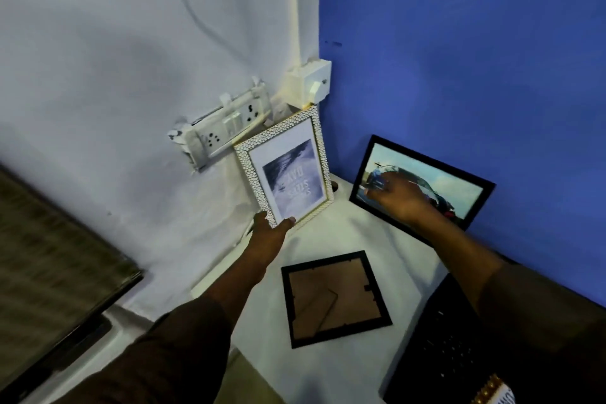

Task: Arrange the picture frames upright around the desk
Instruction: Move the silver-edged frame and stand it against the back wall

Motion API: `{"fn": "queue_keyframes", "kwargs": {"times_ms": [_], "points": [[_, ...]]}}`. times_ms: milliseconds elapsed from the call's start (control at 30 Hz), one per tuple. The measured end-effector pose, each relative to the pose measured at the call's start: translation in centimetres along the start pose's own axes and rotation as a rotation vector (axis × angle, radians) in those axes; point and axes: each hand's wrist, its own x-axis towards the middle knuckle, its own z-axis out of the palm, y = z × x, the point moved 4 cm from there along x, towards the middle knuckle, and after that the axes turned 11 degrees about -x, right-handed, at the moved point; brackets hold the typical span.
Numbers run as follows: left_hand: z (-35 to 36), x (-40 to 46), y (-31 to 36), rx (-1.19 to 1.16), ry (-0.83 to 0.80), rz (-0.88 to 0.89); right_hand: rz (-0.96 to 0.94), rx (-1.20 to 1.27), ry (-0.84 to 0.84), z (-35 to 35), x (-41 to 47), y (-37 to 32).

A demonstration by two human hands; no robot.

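A white pebbled picture frame stands tilted in the desk's far corner, its picture upside down. My left hand grips its lower edge. A black frame with a car photo leans upright against the blue wall. My right hand hovers in front of it with fingers spread, holding nothing. A third black frame lies face down on the white desk, its brown backing and stand showing.
A power strip and a switch box are fixed to the white wall behind the corner. A black laptop keyboard sits at the right. A dark screen stands at the left. A gold-spiralled notebook shows at the bottom right.
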Motion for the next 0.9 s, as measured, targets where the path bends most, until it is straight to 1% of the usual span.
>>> {"fn": "queue_keyframes", "kwargs": {"times_ms": [100, 200, 333, 533, 667, 767, 900], "points": [[-2.2, 0.3, 0.4, -0.026, 0.016, -0.024, -0.015, -0.008, -0.032, 1.6, 1.3, -2.4], [-4.1, 1.9, 0.7, -0.043, 0.023, -0.036, -0.02, 0.042, -0.061, 3.2, 3.3, -4.6], [-6.2, 4.4, 0.5, 0.02, 0.03, -0.074, 0.003, 0.051, -0.096, 5.2, 6.3, -6.3], [-7.8, 9.9, -0.5, 0.142, -0.027, -0.11, 0.037, 0.04, -0.053, 7.2, 10.9, -8.0], [-7.3, 10.9, 0.5, 0.254, -0.094, -0.091, 0.056, 0.065, -0.035, 7.9, 14.0, -8.5], [-7.0, 12.1, 0.6, 0.291, -0.127, -0.066, 0.076, 0.04, -0.012, 8.1, 15.8, -9.1], [-6.5, 13.3, 0.7, 0.318, -0.207, -0.042, 0.064, 0.07, -0.009, 8.3, 17.3, -9.8]]}}
